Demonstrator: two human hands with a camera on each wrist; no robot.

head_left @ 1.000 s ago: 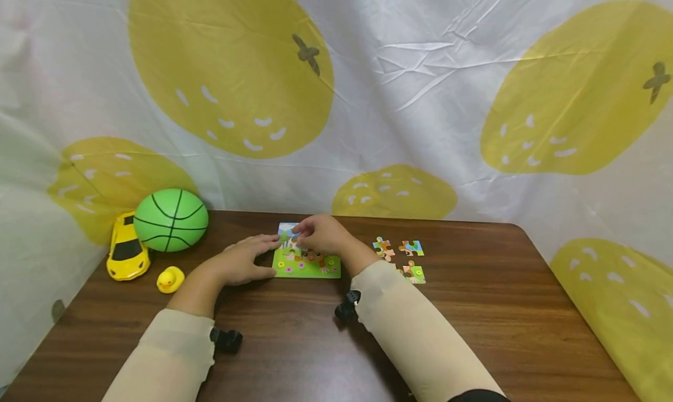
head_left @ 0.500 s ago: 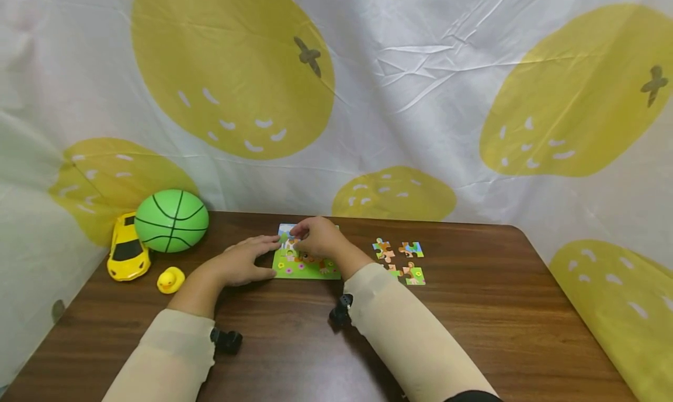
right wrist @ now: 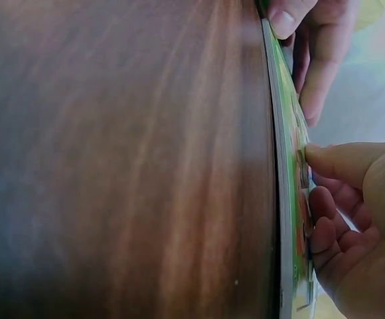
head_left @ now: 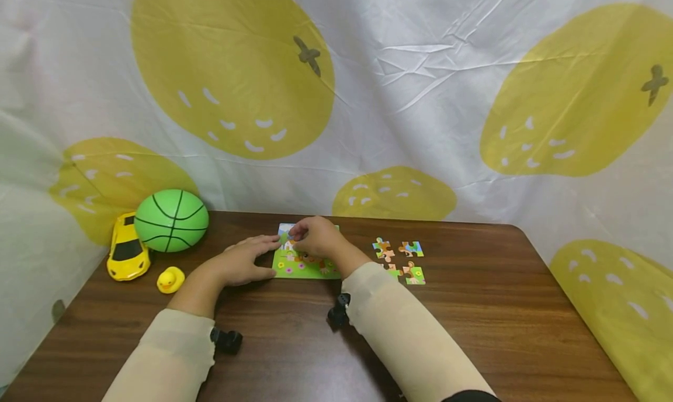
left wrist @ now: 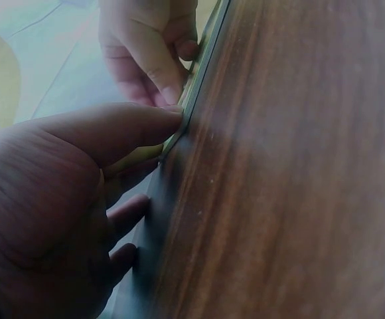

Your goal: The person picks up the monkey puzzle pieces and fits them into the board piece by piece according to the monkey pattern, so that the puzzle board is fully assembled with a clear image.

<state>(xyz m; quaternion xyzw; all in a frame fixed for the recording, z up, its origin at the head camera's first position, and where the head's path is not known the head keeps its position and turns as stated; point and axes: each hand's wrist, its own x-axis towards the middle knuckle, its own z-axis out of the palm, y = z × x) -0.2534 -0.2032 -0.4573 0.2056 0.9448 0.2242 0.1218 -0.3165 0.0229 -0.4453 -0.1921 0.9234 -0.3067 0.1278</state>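
A jigsaw puzzle board (head_left: 310,270) with a green, flowered lower part lies near the back of the table. At its left edge my left hand (head_left: 243,262) rests with extended fingers; the left wrist view has the thumb (left wrist: 159,123) touching the board's rim. Over the upper part of the board is my right hand (head_left: 319,238), its thumb and curled fingers on a puzzle piece (right wrist: 303,171) at the board's surface. That hand hides much of the picture. Right of the board lie several loose puzzle pieces (head_left: 412,249).
Along the left side of the brown wooden table (head_left: 484,308) are a yellow toy car (head_left: 128,250), a green ball (head_left: 172,221) and a yellow rubber duck (head_left: 170,280). A white cloth (head_left: 399,127) with yellow fruit prints hangs behind the table's back edge.
My right hand has shifted slightly left over the board, and its wrist has moved left too, uncovering more of the loose pieces. The left hand stays in place.
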